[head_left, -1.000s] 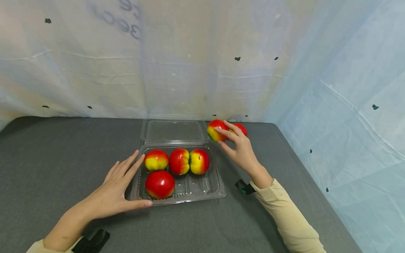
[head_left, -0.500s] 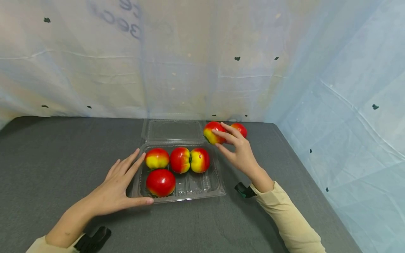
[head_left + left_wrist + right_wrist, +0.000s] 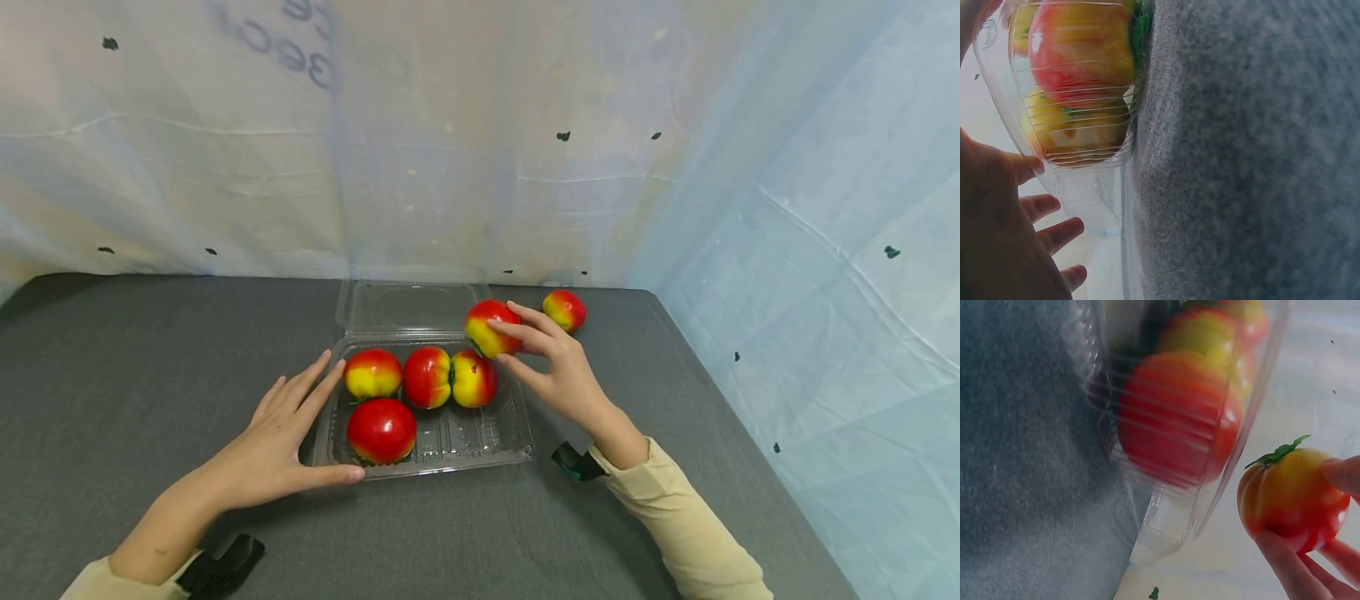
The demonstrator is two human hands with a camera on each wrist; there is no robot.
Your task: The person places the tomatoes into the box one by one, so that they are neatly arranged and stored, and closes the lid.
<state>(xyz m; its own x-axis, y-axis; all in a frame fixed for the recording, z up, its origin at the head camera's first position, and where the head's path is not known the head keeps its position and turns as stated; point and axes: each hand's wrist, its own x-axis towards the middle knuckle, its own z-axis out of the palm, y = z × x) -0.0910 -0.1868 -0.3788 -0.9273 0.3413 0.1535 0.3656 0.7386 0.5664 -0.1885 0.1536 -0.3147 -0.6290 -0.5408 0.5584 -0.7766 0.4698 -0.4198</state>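
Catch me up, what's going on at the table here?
A person's right hand holds a red-and-yellow fruit in the air by the back right corner of an open clear container. Four similar fruits sit inside: three along the back, one at front left. The left hand is spread at the container's left edge. One loose fruit lies on the grey table, beyond the right hand.

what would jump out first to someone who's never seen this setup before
Probably the four glossy red-and-yellow fruits bunched in the open clear container on the grey table. Next, the fruit held up by the right hand near the container's far right corner, with a lone fruit on the table beyond that hand. The left hand lies spread at the container's left side.
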